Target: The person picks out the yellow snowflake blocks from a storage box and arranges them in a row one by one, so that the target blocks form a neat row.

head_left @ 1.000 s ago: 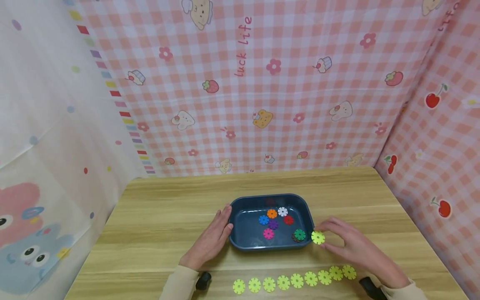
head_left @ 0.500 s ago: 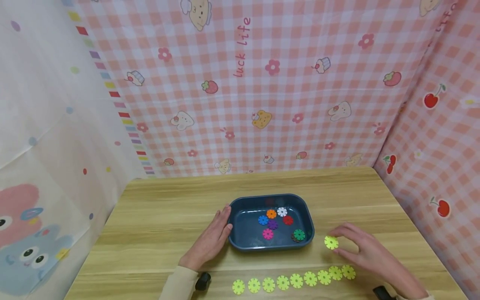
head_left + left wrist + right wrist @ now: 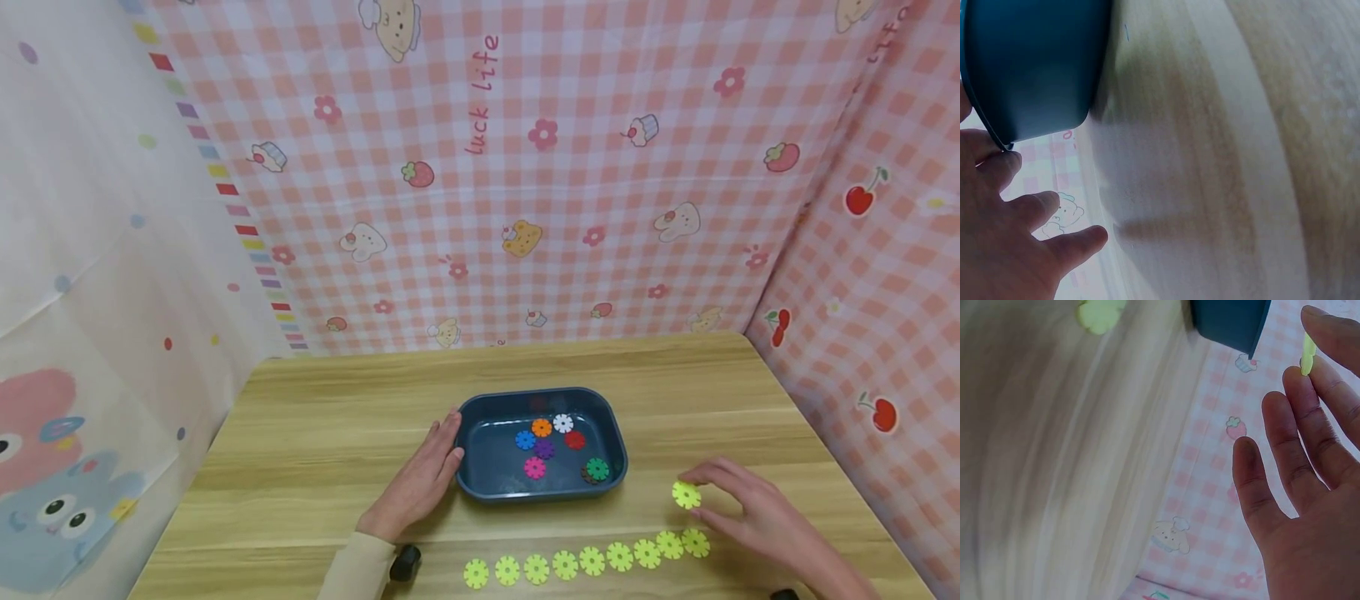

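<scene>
My right hand (image 3: 750,508) pinches a yellow-green notched plastic disc (image 3: 686,494) between thumb and fingers, above the table to the right of the tray. The right wrist view shows the same disc (image 3: 1308,353) edge-on at the fingertips. My left hand (image 3: 418,483) touches the left end of the dark blue tray (image 3: 540,492), its fingers fairly straight; in the left wrist view the fingers (image 3: 1038,209) are spread beside the tray's rim. Along the table front runs a row of several yellow-green discs (image 3: 565,565), the last (image 3: 696,543) just below my right hand.
Inside the tray lie several single discs, among them blue (image 3: 525,440), orange (image 3: 542,427), white (image 3: 563,424), red (image 3: 574,440), pink (image 3: 535,467) and green (image 3: 597,469). The green one overlaps a brown one. A checked cloth (image 3: 480,208) hangs behind the wood-grain table (image 3: 322,433).
My right hand has moved away from the tray's right end, rightward and slightly toward the front, with the yellow-green disc in its fingers. My left hand stays at the tray.
</scene>
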Available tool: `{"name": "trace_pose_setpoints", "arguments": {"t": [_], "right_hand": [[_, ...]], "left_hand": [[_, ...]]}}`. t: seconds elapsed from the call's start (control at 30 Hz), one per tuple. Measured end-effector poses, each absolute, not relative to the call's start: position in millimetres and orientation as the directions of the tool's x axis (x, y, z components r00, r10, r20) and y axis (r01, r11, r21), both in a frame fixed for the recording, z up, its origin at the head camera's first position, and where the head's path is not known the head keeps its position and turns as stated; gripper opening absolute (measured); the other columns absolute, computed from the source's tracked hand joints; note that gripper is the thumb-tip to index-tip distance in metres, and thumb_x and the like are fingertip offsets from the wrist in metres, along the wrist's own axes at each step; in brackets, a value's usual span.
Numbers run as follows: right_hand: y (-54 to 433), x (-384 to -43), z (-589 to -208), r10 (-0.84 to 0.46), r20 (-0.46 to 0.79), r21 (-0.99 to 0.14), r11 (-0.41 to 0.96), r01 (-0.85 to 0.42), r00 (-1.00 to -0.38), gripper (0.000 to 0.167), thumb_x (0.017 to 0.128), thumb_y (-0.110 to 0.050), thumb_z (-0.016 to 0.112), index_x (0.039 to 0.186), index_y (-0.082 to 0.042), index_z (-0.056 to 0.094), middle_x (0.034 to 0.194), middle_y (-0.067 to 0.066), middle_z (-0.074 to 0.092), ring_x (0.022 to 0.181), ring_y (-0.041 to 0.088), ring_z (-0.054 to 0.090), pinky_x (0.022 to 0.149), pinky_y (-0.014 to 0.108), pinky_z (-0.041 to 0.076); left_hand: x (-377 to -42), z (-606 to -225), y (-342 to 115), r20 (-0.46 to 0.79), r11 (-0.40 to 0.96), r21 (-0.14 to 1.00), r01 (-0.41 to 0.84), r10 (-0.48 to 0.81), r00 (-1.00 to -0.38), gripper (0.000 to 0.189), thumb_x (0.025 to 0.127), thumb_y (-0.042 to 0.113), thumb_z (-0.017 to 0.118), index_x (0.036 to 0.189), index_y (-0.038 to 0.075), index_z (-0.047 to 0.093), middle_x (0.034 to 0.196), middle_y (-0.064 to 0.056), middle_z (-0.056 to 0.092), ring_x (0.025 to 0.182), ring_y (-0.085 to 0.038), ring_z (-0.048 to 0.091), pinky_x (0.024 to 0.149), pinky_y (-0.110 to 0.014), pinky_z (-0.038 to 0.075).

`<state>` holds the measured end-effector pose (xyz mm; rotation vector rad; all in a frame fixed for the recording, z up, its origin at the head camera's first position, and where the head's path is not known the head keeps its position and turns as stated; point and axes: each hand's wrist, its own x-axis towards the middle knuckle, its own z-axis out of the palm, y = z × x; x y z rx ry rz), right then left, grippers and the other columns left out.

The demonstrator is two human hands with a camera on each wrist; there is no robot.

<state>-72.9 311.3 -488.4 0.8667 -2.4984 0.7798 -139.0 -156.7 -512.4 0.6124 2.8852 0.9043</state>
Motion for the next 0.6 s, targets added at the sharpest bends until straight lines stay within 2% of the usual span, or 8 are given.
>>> {"name": "trace_pose_setpoints", "arguments": {"t": [0.23, 0.47, 0.6], "right_hand": [[323, -68, -497, -0.439, 0.546, -0.366, 0.642, -0.674, -0.714, 0.059, 0.060, 0.006, 0.093, 0.110, -0.017, 0.073, 0.106, -0.010, 0.067, 0.092, 0.005, 0.064, 0.086, 0.004, 0.043], [332, -59, -503, -0.383, 0.501, -0.408, 0.686, -0.602, -0.776, 0.056, 0.061, 0.006, 0.093, 0.108, -0.018, 0.074, 0.103, -0.013, 0.066, 0.091, 0.004, 0.062, 0.081, 0.002, 0.042], [339, -55, -507, -0.368, 0.490, -0.411, 0.701, -0.582, -0.790, 0.058, 0.059, 0.007, 0.093, 0.108, -0.018, 0.073, 0.103, -0.012, 0.067, 0.092, 0.002, 0.061, 0.081, 0.001, 0.041]], "left_hand": [[-139, -511, -156, 0.089, 0.734, 0.571, 0.369, 0.391, -0.916, 0.060, 0.114, 0.036, 0.035, 0.165, 0.006, 0.024, 0.171, -0.009, 0.021, 0.156, -0.037, 0.021, 0.125, -0.051, 0.024], [-138, -511, -155, 0.104, 0.726, 0.577, 0.375, 0.390, -0.915, 0.060, 0.114, 0.036, 0.035, 0.164, 0.005, 0.025, 0.171, -0.010, 0.023, 0.156, -0.037, 0.022, 0.125, -0.049, 0.024], [-138, -511, -155, 0.101, 0.724, 0.581, 0.372, 0.390, -0.915, 0.060, 0.115, 0.036, 0.035, 0.164, 0.005, 0.024, 0.171, -0.010, 0.022, 0.156, -0.037, 0.022, 0.125, -0.049, 0.023]]}}
